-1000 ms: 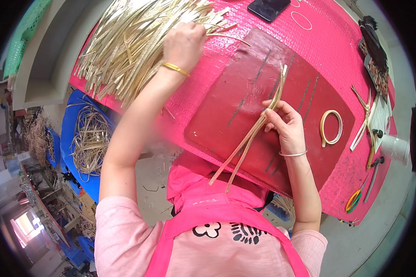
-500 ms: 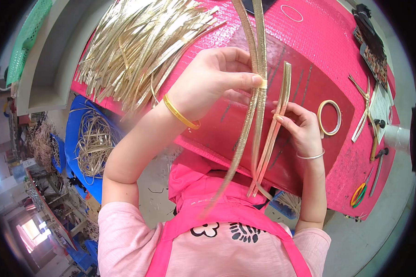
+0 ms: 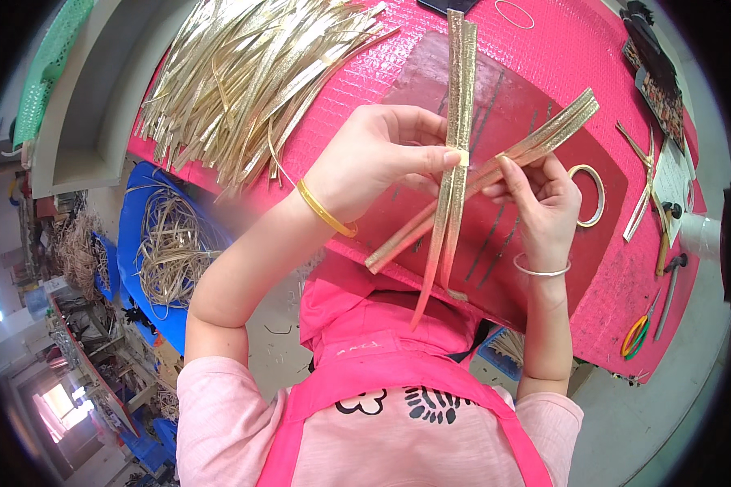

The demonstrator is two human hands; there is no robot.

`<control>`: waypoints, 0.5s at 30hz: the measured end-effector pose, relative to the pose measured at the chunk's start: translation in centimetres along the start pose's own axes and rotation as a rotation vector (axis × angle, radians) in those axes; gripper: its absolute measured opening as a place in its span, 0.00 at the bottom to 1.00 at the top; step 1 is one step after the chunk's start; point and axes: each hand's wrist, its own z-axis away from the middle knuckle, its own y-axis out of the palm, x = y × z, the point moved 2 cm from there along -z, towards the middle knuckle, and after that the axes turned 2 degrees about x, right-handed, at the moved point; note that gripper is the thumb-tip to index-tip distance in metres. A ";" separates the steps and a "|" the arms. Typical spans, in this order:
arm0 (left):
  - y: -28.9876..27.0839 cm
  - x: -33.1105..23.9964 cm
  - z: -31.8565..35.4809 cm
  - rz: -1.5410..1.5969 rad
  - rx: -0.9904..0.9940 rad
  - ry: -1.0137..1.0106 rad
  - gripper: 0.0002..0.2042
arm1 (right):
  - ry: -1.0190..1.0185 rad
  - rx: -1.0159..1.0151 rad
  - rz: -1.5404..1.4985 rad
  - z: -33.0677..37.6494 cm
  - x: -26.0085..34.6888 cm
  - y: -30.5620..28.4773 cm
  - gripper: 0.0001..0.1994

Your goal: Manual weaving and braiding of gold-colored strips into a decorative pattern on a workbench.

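My left hand (image 3: 402, 146) pinches a bundle of gold strips (image 3: 460, 89) at its middle, where a small pale yellow band of tape (image 3: 463, 157) wraps it. The bundle stands nearly upright and its lower ends fan apart. Between thumb and fingers, my right hand (image 3: 536, 191) grips a second set of gold strips (image 3: 556, 128), slanting from upper right to lower left. Its lower part passes behind the left bundle, and I cannot tell whether they touch. Both hands are over the dark red mat (image 3: 495, 235) on the pink table.
A large heap of gold strips (image 3: 244, 89) lies at the upper left. A tape roll (image 3: 589, 195) rests beside my right hand. Scissors (image 3: 646, 183), coloured-handle scissors (image 3: 635, 337) and a white spool (image 3: 701, 235) lie farther right. Tangled strips fill a blue container (image 3: 126, 243) on the left.
The right hand's strips have tilted from nearly upright to a slant, crossing behind the left bundle. The left bundle has straightened and its top has come lower into view.
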 end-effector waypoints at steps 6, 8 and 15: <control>-0.1 0.2 0.6 0.075 -0.013 -0.012 0.11 | 0.069 0.086 -0.239 0.6 0.1 1.7 0.08; 0.0 0.2 0.9 0.148 0.015 0.013 0.11 | 0.120 0.116 -0.269 0.7 0.1 1.8 0.07; 0.0 1.5 1.1 0.184 -0.117 0.132 0.10 | 0.036 0.016 -0.276 1.5 -0.2 3.2 0.05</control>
